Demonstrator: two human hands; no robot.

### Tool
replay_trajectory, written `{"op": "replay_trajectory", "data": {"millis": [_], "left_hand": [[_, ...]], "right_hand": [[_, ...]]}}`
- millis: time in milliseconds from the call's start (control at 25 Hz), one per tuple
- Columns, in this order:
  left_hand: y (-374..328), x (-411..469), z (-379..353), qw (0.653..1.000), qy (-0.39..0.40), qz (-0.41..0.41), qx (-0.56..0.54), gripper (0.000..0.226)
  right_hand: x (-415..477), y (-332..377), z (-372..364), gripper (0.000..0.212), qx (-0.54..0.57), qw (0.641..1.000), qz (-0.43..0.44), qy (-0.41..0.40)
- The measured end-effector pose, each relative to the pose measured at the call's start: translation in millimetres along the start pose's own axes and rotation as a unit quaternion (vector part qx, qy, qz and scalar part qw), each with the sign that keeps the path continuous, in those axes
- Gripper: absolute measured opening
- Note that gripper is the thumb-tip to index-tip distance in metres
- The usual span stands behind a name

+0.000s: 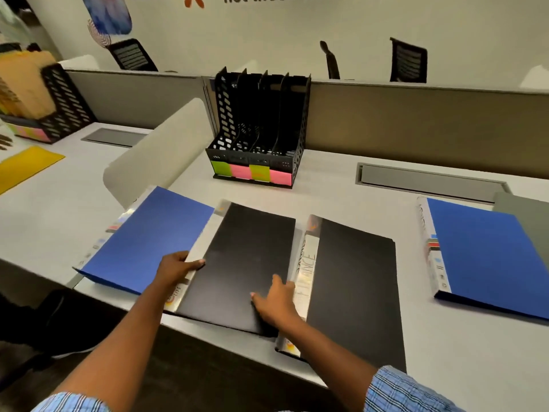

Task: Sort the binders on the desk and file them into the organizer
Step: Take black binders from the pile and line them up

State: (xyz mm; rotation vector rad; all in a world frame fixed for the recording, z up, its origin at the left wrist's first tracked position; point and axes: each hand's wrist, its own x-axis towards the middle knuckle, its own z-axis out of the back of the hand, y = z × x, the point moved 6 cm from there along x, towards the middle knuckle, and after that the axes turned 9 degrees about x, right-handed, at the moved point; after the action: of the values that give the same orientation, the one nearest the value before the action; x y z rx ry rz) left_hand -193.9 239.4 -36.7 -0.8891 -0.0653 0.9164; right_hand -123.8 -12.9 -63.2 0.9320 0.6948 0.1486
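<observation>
Pick-up step in hand: left hand [178,267] grips the spine edge of the middle black binder [237,263], flat on the surface [326,185] before the organizer [258,129], right hand [276,304] resting straight-fingered on its cover; next move likely requires lifting, upending and slotting it.

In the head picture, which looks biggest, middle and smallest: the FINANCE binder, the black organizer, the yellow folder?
1. FINANCE binder, though it lies nearest the camera.
2. Organizer.
3. Yellow folder, partly cut off by the picture's edge, so its true size is unsure.
</observation>
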Motion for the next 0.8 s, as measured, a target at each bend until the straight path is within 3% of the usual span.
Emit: {"op": "replay_trajectory", "data": {"millis": [400,680,800], "left_hand": [[4.5,27.1,-16.4,0.996,0.052,-0.046,0.059,0.030],[24.6,35.4,-23.9,0.996,0.027,-0.037,0.079,0.037],[18.7,31.3,-27.6,0.991,0.013,-0.042,0.126,0.043]], "right_hand": [[7.2,-10.1,-27.7,0.093,-0.093,0.993,-0.065,-0.036],[3.7,-18.0,-50.0,0.086,-0.187,0.981,-0.020,-0.043],[3.4,-8.2,-51.2,0.076,-0.207,0.976,0.046,-0.058]]}}
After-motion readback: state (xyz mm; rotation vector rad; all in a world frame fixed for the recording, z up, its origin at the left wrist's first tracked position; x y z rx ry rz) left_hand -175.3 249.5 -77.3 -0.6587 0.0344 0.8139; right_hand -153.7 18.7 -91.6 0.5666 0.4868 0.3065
